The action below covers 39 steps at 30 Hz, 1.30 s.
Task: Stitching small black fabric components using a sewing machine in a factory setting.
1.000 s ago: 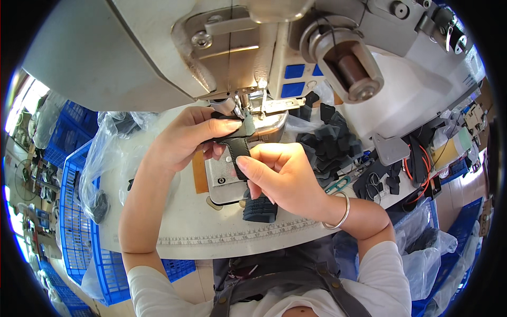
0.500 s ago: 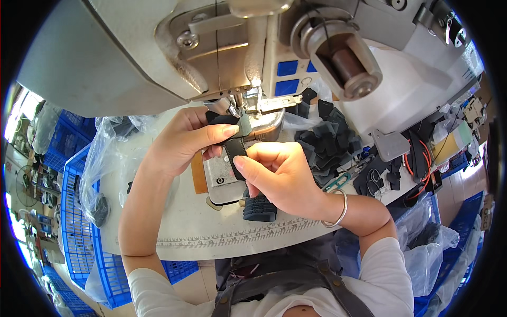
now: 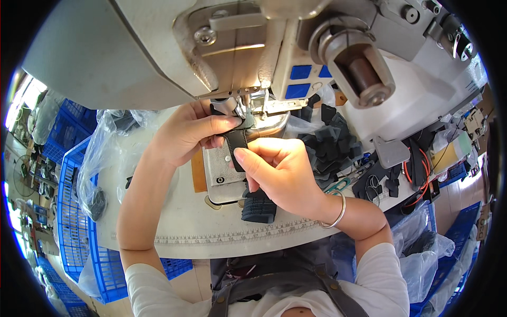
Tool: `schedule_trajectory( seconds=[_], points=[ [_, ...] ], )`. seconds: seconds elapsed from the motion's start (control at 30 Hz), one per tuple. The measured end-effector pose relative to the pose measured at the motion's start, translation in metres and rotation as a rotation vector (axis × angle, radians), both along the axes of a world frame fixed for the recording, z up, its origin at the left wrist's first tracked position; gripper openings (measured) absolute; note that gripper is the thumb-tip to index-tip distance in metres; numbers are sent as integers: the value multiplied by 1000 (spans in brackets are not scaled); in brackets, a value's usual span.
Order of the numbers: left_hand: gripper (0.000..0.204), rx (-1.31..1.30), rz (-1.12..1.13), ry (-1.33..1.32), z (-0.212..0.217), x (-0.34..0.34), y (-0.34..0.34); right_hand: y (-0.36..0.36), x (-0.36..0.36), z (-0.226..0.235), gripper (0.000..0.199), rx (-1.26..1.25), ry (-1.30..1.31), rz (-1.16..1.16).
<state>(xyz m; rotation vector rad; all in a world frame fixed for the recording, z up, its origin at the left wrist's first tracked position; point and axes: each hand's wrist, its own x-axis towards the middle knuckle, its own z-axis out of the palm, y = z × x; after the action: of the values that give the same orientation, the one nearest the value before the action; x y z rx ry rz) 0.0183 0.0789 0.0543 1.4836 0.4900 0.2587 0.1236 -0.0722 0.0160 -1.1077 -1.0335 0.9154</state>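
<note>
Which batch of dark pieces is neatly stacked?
The small stack between the right hand and the printed ruler: its pieces lie lined up, whereas the larger heap to the right is jumbled.

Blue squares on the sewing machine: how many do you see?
3: one blue square upper left, another directly below it, a third upper right beside the metal spool holder, which may hide more.

Can't see pt of blk strip (image 3: 235, 142) under R hand (image 3: 280, 170), nor some L hand (image 3: 185, 133) fingers below thumb. Can't see top of sewing mach. (image 3: 148, 63), cut off by upr edge.
</note>
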Motion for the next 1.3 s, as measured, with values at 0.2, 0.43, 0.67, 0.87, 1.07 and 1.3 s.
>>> schedule_trajectory(
  seconds=[0.2, 0.43, 0.67, 0.87, 1.07, 1.3],
  points=[
    [14, -13, -38, -21, -1, 1, 1, -1, 1, 4, 22, -43, 0, -1],
    [13, -17, -25, -58, -1, 2, -3, 0, 1, 2, 22, 11, -22, -24],
    [14, -28, -51, -41, 1, 0, -3, 0, -1, 4, 23, -32, 10, -24],
    [14, -54, -32, -60, -3, 1, 1, -1, -1, 10, 24, -39, -4, -34],
    [14, -61, 2, -85, -4, 3, 8, 3, 2, 9, 27, -19, -77, -65],
    [14, -25, 33, -95, -3, 5, 6, 3, 1, 9, 30, -24, -91, -98]
  ],
)
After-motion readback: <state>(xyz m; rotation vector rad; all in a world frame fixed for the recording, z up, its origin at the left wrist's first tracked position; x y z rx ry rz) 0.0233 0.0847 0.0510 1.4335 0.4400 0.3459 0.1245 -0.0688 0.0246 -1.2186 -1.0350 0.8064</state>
